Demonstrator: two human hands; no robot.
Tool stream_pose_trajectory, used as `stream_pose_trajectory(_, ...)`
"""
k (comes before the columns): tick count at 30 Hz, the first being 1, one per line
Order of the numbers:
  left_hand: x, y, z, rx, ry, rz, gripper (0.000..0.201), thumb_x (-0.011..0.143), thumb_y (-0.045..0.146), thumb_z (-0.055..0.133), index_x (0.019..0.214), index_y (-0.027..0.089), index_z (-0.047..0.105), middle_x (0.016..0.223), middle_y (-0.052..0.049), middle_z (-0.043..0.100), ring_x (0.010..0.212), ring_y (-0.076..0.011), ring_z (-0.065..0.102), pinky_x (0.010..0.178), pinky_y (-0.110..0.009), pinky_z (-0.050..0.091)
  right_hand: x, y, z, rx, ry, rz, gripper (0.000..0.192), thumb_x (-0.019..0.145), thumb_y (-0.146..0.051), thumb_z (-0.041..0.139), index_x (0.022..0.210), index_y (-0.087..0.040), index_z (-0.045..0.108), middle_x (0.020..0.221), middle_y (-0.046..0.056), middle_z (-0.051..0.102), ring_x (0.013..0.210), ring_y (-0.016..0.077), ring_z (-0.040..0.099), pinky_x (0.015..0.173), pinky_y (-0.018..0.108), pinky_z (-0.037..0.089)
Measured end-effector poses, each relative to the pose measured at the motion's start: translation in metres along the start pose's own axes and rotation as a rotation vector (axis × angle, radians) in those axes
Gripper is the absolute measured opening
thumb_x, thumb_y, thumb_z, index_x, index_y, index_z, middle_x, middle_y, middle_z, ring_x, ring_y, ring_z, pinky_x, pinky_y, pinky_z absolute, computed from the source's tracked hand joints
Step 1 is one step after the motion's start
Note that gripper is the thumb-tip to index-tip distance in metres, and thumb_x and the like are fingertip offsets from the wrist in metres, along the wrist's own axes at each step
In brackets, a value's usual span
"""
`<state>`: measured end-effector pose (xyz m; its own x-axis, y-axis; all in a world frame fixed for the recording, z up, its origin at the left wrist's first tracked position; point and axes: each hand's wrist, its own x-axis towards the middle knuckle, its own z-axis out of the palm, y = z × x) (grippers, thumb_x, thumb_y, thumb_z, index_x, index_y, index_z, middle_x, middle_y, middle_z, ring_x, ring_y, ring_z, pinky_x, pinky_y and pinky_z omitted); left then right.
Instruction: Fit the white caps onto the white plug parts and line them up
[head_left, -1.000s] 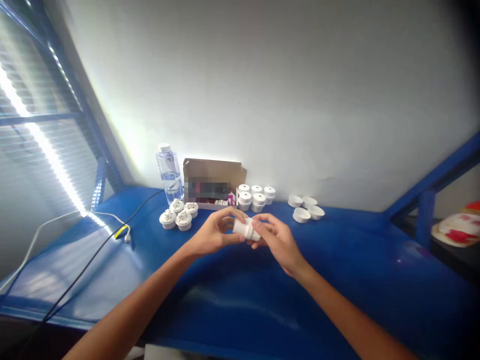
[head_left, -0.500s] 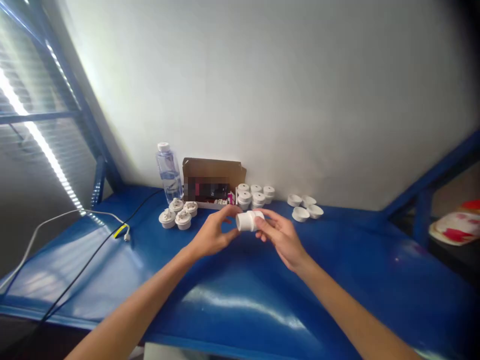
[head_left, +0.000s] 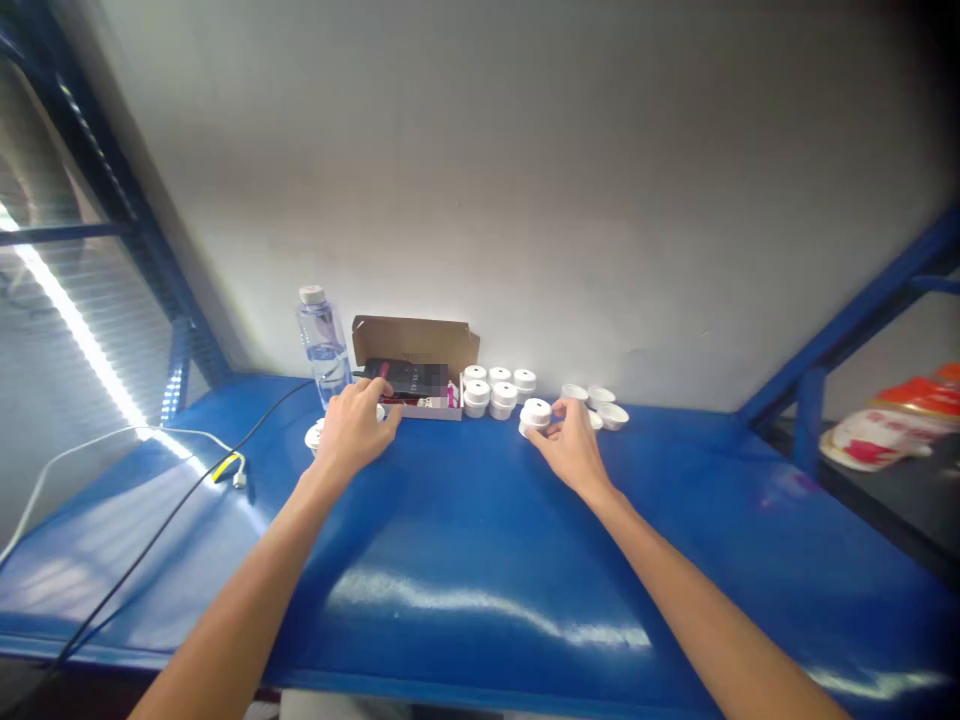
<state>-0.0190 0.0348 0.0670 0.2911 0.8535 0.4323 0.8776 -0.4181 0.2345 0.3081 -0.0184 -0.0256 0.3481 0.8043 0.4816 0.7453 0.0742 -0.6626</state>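
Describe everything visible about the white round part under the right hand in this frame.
The white round part is a small, squat plastic-looking piece with a stepped profile: a wider base and a narrower flat top. It stands upright on the blue table, just right of a cluster of similar white parts by the wall. The right hand grips its near side with the fingertips. Finer detail is too small to tell.
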Motion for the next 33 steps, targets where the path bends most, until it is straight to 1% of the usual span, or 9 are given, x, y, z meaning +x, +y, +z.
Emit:
stream_pose_trajectory(3, 0.002, -0.007, -0.005, 0.086, -0.024, -0.052, 0.024, 0.09, 0.036, 0.05, 0.102, 0.021, 0.064, 0.109, -0.01, 0.07, 0.105, -0.0288, 0.064, 0.086, -0.037, 0.047, 0.001, 0.001, 0.001, -0.094, -0.02, -0.012, 0.019, 0.08, -0.035, 0.064, 0.081, -0.022, 0.05, 0.076, 0.002, 0.061, 0.067, 0.0189, 0.057, 0.069, 0.033, 0.047)
stream_pose_trajectory(6, 0.003, -0.014, -0.008, 0.16, -0.085, -0.114, 0.03, 0.09, 0.042, 0.048, 0.102, 0.021, 0.064, 0.104, -0.011, 0.072, 0.095, -0.0307, 0.067, 0.077, -0.037, 0.047, 0.002, 0.005, 0.001, -0.156, -0.025, 0.005, 0.013, 0.083, -0.032, 0.058, 0.075, -0.023, 0.052, 0.073, 0.003, 0.063, 0.071, 0.0208, 0.059, 0.073, 0.035, 0.047)
stream_pose_trajectory(8, 0.002, -0.018, -0.007, 0.181, -0.161, -0.135, 0.032, 0.089, 0.045, 0.048, 0.102, 0.021, 0.065, 0.102, -0.011, 0.073, 0.089, -0.0321, 0.068, 0.073, -0.038, 0.047, 0.002, 0.009, 0.003, -0.146, -0.021, -0.034, 0.007, 0.081, -0.029, 0.058, 0.084, -0.022, 0.058, 0.086, 0.006, 0.067, 0.082, 0.0228, 0.063, 0.08, 0.036, 0.049)
stream_pose_trajectory(13, 0.0, -0.02, -0.002, 0.153, -0.246, -0.121, 0.032, 0.085, 0.046, 0.052, 0.102, 0.023, 0.066, 0.107, -0.012, 0.073, 0.095, -0.0335, 0.068, 0.072, -0.036, 0.047, 0.004, 0.015, 0.007, -0.131, -0.082, -0.177, 0.031, 0.08, -0.024, 0.055, 0.109, -0.018, 0.064, 0.125, 0.013, 0.064, 0.114, 0.0267, 0.061, 0.099, 0.041, 0.046)
stream_pose_trajectory(21, 0.003, -0.012, -0.004, -0.173, -0.241, -0.054, 0.025, 0.081, 0.042, 0.059, 0.095, 0.022, 0.068, 0.091, -0.006, 0.074, 0.086, -0.0249, 0.068, 0.076, -0.033, 0.05, 0.012, 0.014, -0.025, -0.473, -0.015, 0.051, 0.051, 0.077, -0.025, 0.062, 0.127, -0.018, 0.059, 0.123, 0.018, 0.065, 0.11, 0.0377, 0.059, 0.094, 0.051, 0.043)
stream_pose_trajectory(24, -0.002, -0.001, -0.002, -0.448, -0.347, 0.078, 0.025, 0.079, 0.041, 0.065, 0.093, 0.021, 0.069, 0.093, -0.006, 0.073, 0.09, -0.0235, 0.068, 0.081, -0.033, 0.052, 0.014, 0.011, -0.029, -0.288, -0.048, 0.1, 0.049, 0.079, -0.024, 0.06, 0.127, -0.018, 0.059, 0.118, 0.016, 0.067, 0.099, 0.0318, 0.065, 0.086, 0.045, 0.048)
stream_pose_trajectory(28, -0.014, 0.021, 0.006, -0.697, -0.49, 0.268, 0.03, 0.075, 0.028, 0.069, 0.104, 0.02, 0.069, 0.108, -0.008, 0.07, 0.097, -0.023, 0.066, 0.088, -0.034, 0.052, 0.008, -0.011, -0.021, 0.258, -0.211, 0.207, 0.042, 0.079, -0.034, 0.065, 0.118, -0.018, 0.063, 0.103, 0.009, 0.073, 0.077, 0.0214, 0.068, 0.071, 0.035, 0.052)
stream_pose_trajectory(31, -0.021, 0.032, 0.012, -0.714, -0.493, 0.36, 0.039, 0.072, 0.02, 0.067, 0.111, 0.022, 0.068, 0.118, -0.009, 0.067, 0.106, -0.0245, 0.063, 0.095, -0.034, 0.049, 0.0, -0.027, -0.015, 0.568, -0.402, 0.362, 0.039, 0.078, -0.043, 0.069, 0.109, -0.018, 0.068, 0.097, 0.008, 0.074, 0.074, 0.0189, 0.068, 0.058, 0.027, 0.051)
stream_pose_trajectory(33, -0.022, 0.032, 0.015, -0.668, -0.487, 0.369, 0.044, 0.073, 0.021, 0.067, 0.116, 0.023, 0.066, 0.121, -0.009, 0.065, 0.11, -0.0259, 0.061, 0.098, -0.035, 0.047, -0.003, -0.031, -0.013, 0.546, -0.423, 0.362, 0.033, 0.077, -0.045, 0.07, 0.096, -0.017, 0.072, 0.088, 0.007, 0.074, 0.07, 0.0173, 0.067, 0.054, 0.024, 0.049)
